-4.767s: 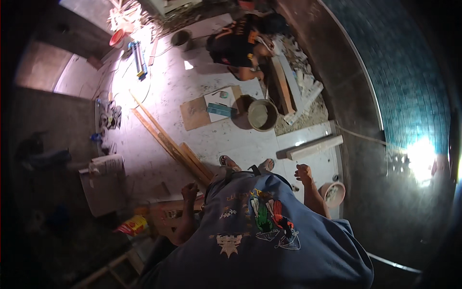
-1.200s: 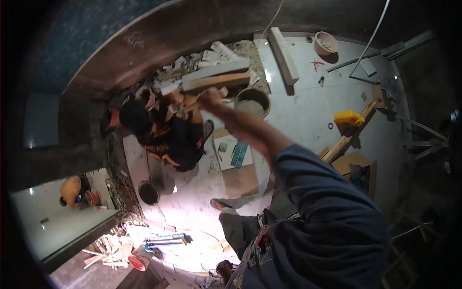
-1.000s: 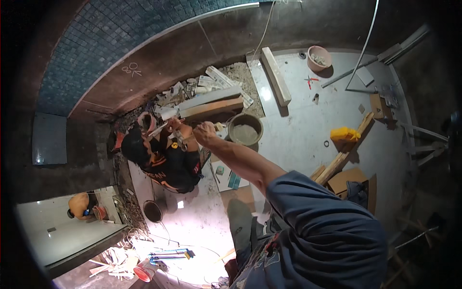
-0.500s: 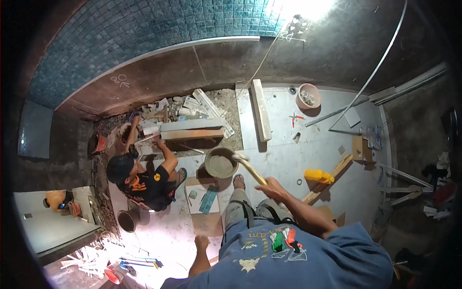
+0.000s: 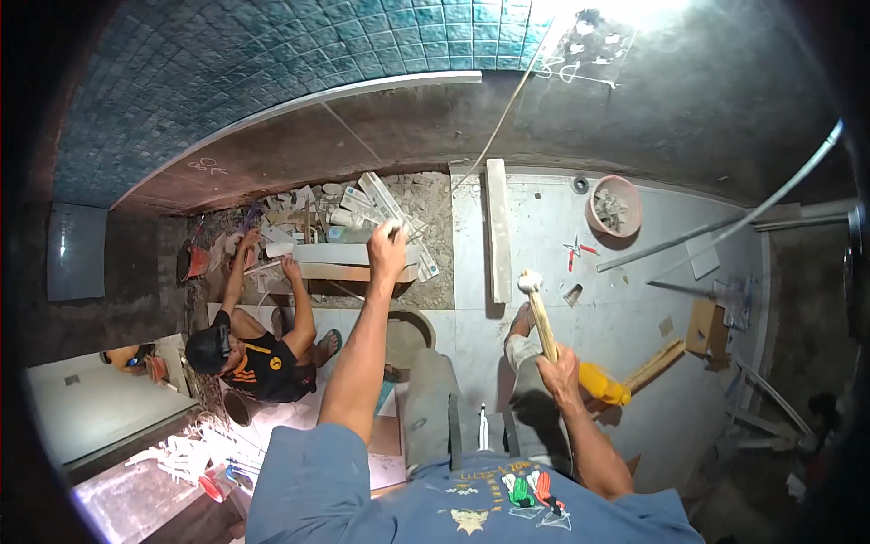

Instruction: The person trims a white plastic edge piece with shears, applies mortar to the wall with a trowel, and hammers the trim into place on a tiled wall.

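Observation:
My right hand is closed round the handle of a wooden-handled tool with a whitish rounded head. That head is above the pale floor, to the right of my legs. My left hand is stretched forward with its fingers curled in; what they hold, if anything, I cannot make out. Beneath it in the picture are the long pale block and rubble. A mortar bucket stands by my left leg, partly hidden by my forearm and knee.
At left a person crouches, both hands by the rubble. A long pale beam lies ahead on the floor. To the right are a pink bucket, red-handled pliers, a yellow jug, a wooden plank and a cardboard box.
My left hand has risen from low beside my body to far forward. My right hand has swung right with the tool, away from the mortar bucket. My feet have shifted forward.

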Demonstrator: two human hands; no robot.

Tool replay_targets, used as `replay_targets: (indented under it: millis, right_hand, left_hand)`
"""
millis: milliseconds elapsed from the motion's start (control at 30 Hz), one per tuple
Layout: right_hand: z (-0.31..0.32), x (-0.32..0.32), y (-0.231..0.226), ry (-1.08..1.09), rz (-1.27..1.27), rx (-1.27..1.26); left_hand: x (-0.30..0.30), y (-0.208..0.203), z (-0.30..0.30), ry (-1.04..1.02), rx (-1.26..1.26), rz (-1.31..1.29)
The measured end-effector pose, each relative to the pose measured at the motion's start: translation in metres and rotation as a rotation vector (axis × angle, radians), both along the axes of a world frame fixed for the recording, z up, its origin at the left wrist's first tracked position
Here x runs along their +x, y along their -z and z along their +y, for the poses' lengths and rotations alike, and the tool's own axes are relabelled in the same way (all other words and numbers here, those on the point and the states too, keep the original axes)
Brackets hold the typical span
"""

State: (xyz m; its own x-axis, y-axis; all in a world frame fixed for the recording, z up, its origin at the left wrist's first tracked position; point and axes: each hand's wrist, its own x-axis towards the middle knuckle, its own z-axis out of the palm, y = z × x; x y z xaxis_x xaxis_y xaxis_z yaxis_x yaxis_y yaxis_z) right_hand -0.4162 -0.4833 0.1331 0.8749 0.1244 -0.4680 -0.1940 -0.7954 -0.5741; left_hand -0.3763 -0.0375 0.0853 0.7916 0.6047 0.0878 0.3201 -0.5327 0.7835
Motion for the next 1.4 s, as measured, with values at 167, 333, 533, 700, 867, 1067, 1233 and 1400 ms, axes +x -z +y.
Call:
replay_targets:
  millis: [167,333,533,700,867,1067,1233,1400]
  right_hand:
    - [0.041,0.131,0.069,-0.091,-0.036,0.182]
    - [0.103,0.217,0.149,-0.075,-0.183,0.588]
    - [0.163,0.302,0.220,-0.137,-0.344,0.724]
    - [0.210,0.341,0.242,-0.178,-0.425,0.934]
    - [0.245,0.353,0.242,-0.280,-0.321,1.186]
    - [0.292,0.351,0.234,-0.315,-0.296,1.186]
    - [0.326,0.363,0.226,-0.294,-0.398,1.123]
    - [0.339,0.370,0.213,-0.201,-0.395,1.101]
  left_hand:
    - [0.180,0.013,0.026,-0.044,0.206,-0.419]
    - [0.296,0.031,0.077,-0.109,0.495,-0.751]
    - [0.359,0.091,0.111,-0.105,0.780,-1.029]
    - [0.384,0.110,0.132,-0.152,1.016,-1.215]
    - [0.386,0.111,0.133,-0.152,1.037,-1.200]
    - [0.385,0.113,0.139,-0.160,1.098,-1.221]
    - [0.379,0.114,0.138,-0.143,1.033,-1.184]
    - [0.366,0.104,0.130,-0.112,0.801,-1.166]
